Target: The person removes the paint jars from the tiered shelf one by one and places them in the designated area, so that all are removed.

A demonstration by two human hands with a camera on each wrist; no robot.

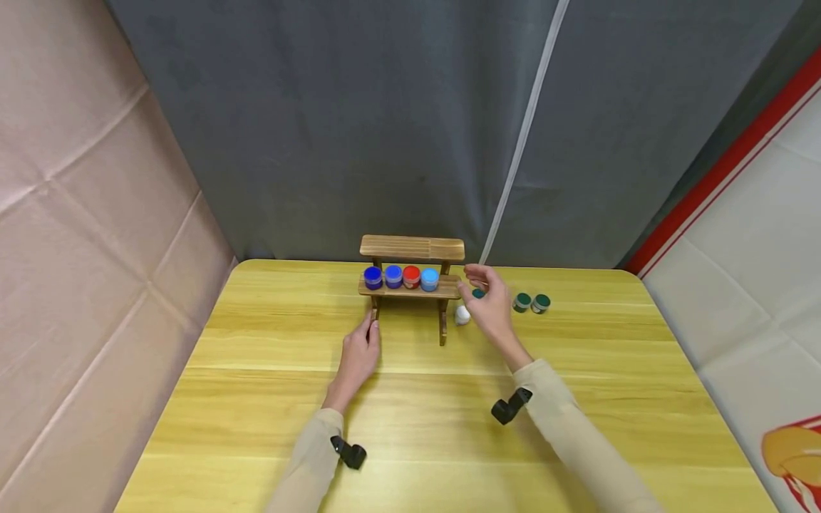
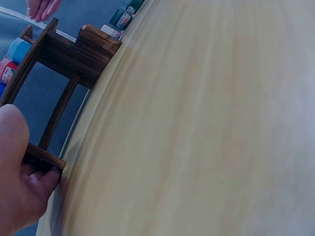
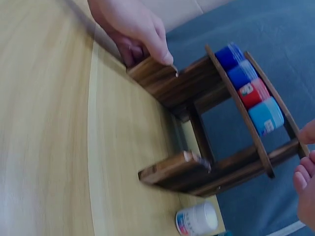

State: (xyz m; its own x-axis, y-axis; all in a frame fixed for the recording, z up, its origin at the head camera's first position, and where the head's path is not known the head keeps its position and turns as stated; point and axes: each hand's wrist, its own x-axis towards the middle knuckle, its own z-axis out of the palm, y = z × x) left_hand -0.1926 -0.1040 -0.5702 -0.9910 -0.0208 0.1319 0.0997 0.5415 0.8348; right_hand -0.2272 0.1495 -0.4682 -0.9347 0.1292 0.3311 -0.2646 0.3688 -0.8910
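Note:
A small wooden two-tier stand (image 1: 410, 246) is near the back of the table. On its lower shelf sit a dark blue jar (image 1: 373, 278), a blue jar (image 1: 393, 276), a red jar (image 1: 412, 277) and a light blue jar (image 1: 430, 279), side by side. My left hand (image 1: 359, 354) grips the stand's front left foot, thumb on top in the right wrist view. Beside the shelf's right end, my right hand (image 1: 492, 305) hovers with loosely bent fingers and nothing visible in them. Below it stand a white jar (image 1: 462, 315) and a green-lidded jar (image 1: 477, 293), partly hidden by the hand.
Two more green-lidded jars, one (image 1: 522, 303) next to the other (image 1: 541, 304), stand right of my right hand. A grey curtain (image 1: 353, 142) hangs behind the table (image 1: 410, 427). Light cloth walls rise at both sides.

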